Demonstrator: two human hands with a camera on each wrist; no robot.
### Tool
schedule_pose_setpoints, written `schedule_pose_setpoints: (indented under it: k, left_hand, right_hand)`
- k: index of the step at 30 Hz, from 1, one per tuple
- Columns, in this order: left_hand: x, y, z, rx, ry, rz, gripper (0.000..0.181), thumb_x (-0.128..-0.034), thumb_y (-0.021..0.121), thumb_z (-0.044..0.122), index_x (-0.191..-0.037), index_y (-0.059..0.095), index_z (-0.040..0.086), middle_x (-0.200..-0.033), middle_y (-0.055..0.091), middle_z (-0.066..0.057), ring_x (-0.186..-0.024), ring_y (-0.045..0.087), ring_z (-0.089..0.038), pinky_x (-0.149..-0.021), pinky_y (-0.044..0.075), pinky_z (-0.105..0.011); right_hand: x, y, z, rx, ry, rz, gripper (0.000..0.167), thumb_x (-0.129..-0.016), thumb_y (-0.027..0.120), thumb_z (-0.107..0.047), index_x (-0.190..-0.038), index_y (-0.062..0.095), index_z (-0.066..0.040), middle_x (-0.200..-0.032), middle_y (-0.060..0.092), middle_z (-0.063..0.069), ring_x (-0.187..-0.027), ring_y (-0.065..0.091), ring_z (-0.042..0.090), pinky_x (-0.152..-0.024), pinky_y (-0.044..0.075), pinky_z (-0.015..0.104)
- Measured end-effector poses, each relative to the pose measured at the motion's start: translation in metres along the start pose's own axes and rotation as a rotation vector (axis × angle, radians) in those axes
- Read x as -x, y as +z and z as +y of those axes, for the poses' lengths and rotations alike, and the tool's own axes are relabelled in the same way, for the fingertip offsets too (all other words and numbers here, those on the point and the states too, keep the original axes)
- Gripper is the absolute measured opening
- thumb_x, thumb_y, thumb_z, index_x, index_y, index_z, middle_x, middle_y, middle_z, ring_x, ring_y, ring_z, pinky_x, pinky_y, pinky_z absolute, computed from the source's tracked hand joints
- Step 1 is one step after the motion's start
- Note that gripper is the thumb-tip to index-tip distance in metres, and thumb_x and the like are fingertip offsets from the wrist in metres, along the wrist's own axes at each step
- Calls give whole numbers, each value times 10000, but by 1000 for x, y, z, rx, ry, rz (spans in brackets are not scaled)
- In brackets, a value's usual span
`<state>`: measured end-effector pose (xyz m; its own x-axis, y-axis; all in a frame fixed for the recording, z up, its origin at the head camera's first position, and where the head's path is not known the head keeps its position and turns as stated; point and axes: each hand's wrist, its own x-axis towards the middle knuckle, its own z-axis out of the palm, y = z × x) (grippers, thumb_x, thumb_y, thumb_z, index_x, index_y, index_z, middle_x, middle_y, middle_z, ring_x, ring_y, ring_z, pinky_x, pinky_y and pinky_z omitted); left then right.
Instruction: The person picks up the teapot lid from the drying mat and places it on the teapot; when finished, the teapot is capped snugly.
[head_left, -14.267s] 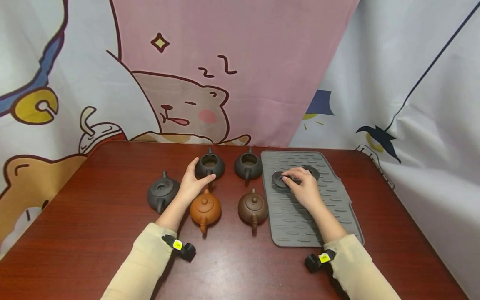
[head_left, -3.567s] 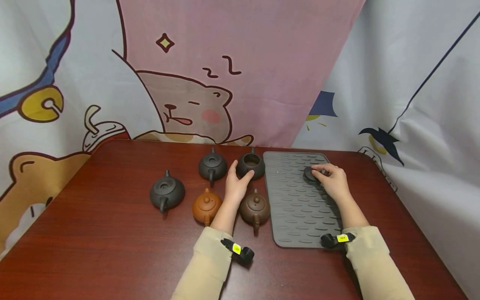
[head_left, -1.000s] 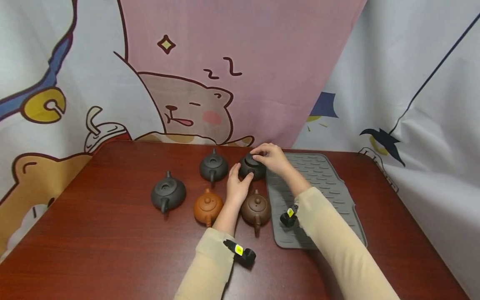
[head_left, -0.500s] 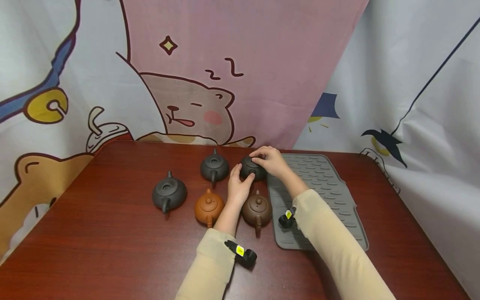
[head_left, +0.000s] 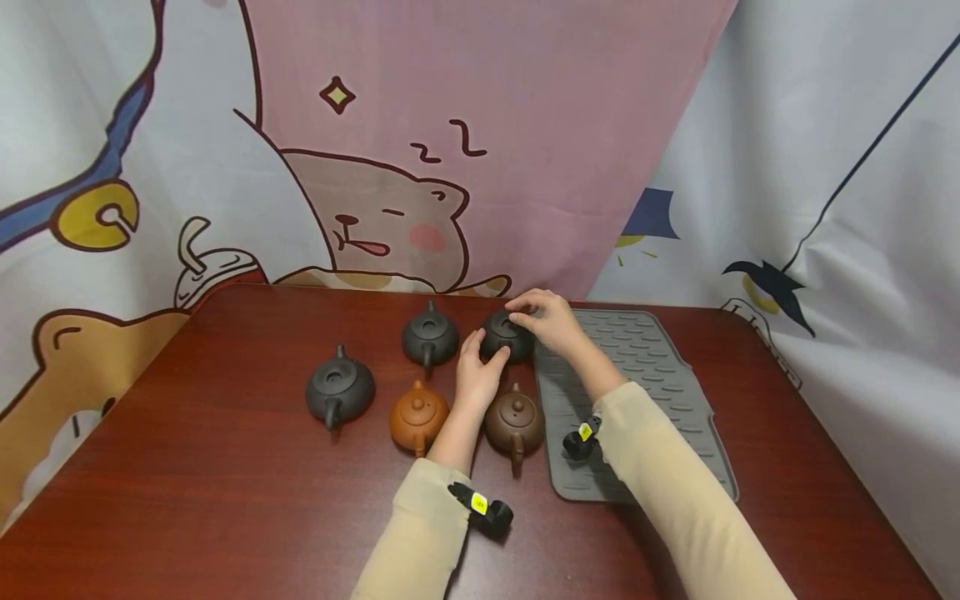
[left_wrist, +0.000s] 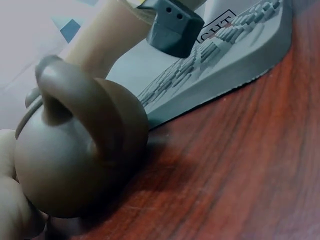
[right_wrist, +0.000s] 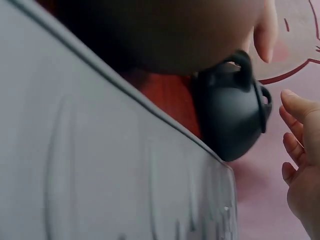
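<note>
In the head view my left hand (head_left: pixel 476 377) holds the near left side of a black teapot (head_left: pixel 498 342), its thumb by the handle. A lid sits on this teapot. My right hand (head_left: pixel 557 325) hovers just above and right of it. In the right wrist view a gap shows between the right fingers (right_wrist: pixel 294 148) and the lid's knob (right_wrist: pixel 267 97). A brown teapot (head_left: pixel 514 419) stands right of my left forearm, an orange teapot (head_left: pixel 417 417) to its left. The left wrist view shows the brown teapot (left_wrist: pixel 75 155) up close.
Two more black lidded teapots stand to the left, one at the back (head_left: pixel 430 337) and one farther left (head_left: pixel 340 390). A grey ribbed mat (head_left: pixel 652 400) lies on the right of the red-brown table (head_left: pixel 225 467), under my right forearm. A printed curtain (head_left: pixel 555 125) hangs behind.
Both back teapots have gained lids that earlier lay on the mat. The right hand brought the last lid over from the mat, then let go and rose slightly. The left hand moved to the right-hand teapot.
</note>
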<state>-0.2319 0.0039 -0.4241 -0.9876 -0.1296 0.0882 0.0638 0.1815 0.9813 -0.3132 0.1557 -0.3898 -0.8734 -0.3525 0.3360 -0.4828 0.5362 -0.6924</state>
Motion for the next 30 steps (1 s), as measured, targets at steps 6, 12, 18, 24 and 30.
schedule_pose_setpoints:
  k: [6, 12, 18, 24, 30]
  left_hand:
    - [3, -6, 13, 17, 35, 21, 555, -927, 620, 170, -1411, 428, -24, -1467, 364, -186, -1353, 326, -291, -1081, 270, -438]
    - [10, -16, 37, 63, 81, 19, 535, -917, 628, 143, -1399, 452, -10, -1443, 411, -151, -1339, 353, -248, -1078, 283, -391]
    - [17, -35, 61, 97, 122, -35, 548, -922, 626, 148, -1423, 435, 33, -1444, 415, -149, -1341, 355, -258, -1077, 288, -390]
    - [20, -59, 71, 2, 219, -95, 553, -934, 618, 159, -1430, 417, 18, -1432, 443, -146, -1340, 363, -225, -1079, 284, -397]
    - [23, -97, 79, -113, 296, -159, 549, -944, 617, 189, -1430, 420, 30, -1410, 479, -108, -1326, 385, -211, -1075, 284, -417]
  right_hand:
    - [7, -16, -6, -13, -27, 33, 198, -888, 697, -137, -1063, 726, -50, -1053, 648, 41, -942, 509, 213, -824, 422, 399]
    - [20, -38, -9, -8, -12, 62, 197, -890, 697, -185, -1056, 731, -85, -1067, 638, 26, -933, 493, 200, -809, 410, 390]
    - [35, -64, -11, 13, -29, 110, 184, -914, 670, -199, -1044, 730, -84, -1063, 639, 35, -960, 507, 203, -812, 418, 403]
    - [58, -90, -14, 68, -23, 142, 193, -928, 653, -225, -1034, 726, -81, -1071, 643, 50, -1012, 503, 204, -853, 416, 445]
    - [81, -115, -12, 142, 7, 186, 204, -941, 637, -220, -1027, 721, -55, -1084, 640, 57, -1033, 485, 164, -866, 407, 376]
